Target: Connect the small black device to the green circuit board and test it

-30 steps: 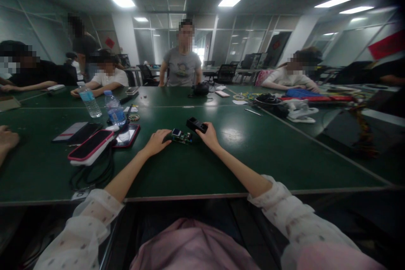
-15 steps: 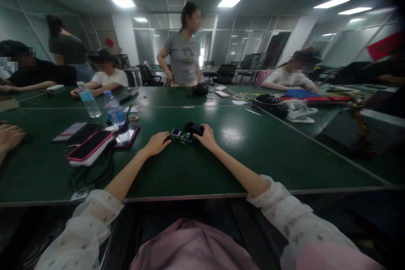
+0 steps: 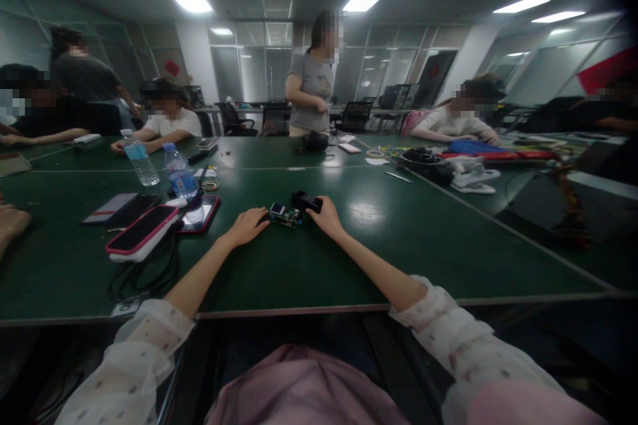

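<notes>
A small green circuit board (image 3: 285,215) with a little screen lies on the dark green table. My left hand (image 3: 248,224) rests flat on the tabletop at its left, fingers stretched out and fingertips at the board's edge. Against the board's upper right sits a black rectangular case (image 3: 306,201); its exact kind is too small to tell. My right hand (image 3: 326,214) grips the case's right end between thumb and fingers, and the fingers behind it are partly hidden.
Left of my arm lie a pink-rimmed phone (image 3: 143,229), a red-edged device (image 3: 200,214) and black cables (image 3: 149,272). Two water bottles (image 3: 180,172) stand behind them. A pen (image 3: 399,177) and white headgear (image 3: 473,174) lie to the right. Other people sit around the table.
My hands, the board and the black case look almost unmoved. The standing person across the table has shifted right; the one at far left has moved left.
</notes>
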Tool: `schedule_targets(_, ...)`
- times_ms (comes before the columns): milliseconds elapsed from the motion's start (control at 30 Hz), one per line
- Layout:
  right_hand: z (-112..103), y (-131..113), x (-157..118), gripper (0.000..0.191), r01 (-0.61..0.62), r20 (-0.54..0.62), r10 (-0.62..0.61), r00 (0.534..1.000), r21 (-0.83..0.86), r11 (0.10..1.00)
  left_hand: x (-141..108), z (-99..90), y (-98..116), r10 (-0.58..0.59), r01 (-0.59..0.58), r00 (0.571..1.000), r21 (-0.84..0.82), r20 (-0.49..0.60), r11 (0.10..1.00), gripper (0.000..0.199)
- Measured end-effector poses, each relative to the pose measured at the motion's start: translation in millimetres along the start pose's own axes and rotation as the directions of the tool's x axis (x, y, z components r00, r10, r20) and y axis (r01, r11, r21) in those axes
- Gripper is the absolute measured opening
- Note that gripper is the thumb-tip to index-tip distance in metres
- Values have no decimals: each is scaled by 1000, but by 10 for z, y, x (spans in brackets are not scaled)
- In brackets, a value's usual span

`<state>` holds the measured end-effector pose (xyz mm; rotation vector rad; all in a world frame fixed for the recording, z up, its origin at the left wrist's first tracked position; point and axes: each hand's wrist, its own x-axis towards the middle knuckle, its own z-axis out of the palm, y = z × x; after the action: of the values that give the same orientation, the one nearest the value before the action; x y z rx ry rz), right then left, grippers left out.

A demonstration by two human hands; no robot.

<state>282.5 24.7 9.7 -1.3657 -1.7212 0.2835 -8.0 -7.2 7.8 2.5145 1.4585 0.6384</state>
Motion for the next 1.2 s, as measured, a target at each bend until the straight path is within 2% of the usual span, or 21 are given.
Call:
schedule_targets(100, -59, -126, -25, 46, 83, -102, -73, 992, 92, 992, -4, 3, -4, -3, 3, 1000, 13, -2, 1000, 56)
schedule_targets(167, -102, -245, -68, 48, 144, -123, -125, 984, 158, 977, -3, 6, -7, -2, 2, 1000, 14, -2, 1000, 55)
schedule_targets(367, -96, -491, -221, 47, 270, 12, -280, 960, 228, 935, -1, 19, 0, -15, 15, 1000, 23, -11, 1000, 53)
schedule_targets(567, 20, -404, -252, 49, 344, 140, -375, 916, 203, 917, 2, 0, 28, -14, 12, 1000, 106, 18, 994, 52)
schedule_targets(667, 67, -310, -235, 51, 324, 268, -367, 891, 190, 927, 6, -16, 38, -19, 18, 1000, 103, 15, 995, 55)
schedule_targets(733, 91, -261, -221, 52, 309, 313, -352, 882, 178, 934, 3, -29, 50, -26, 25, 1000, 89, 11, 996, 56)
schedule_targets(900, 93, -246, -205, 53, 303, 331, -350, 876, 186, 935, -23, -63, 104, -50, 50, 999, 12, -13, 999, 63)
schedule_targets(1033, 51, -296, -216, 53, 347, 330, -400, 855, 211, 914, -21, -78, 130, -98, 95, 994, -78, -38, 992, 68)
schedule_targets(1100, 26, -324, -226, 53, 373, 328, -428, 842, 219, 902, -11, -84, 139, -120, 114, 992, -131, -34, 985, 67)
schedule_targets(1200, -17, -372, -245, 50, 393, 338, -453, 825, 235, 889, -2, -94, 157, -90, 88, 996, -198, -1, 976, 69)
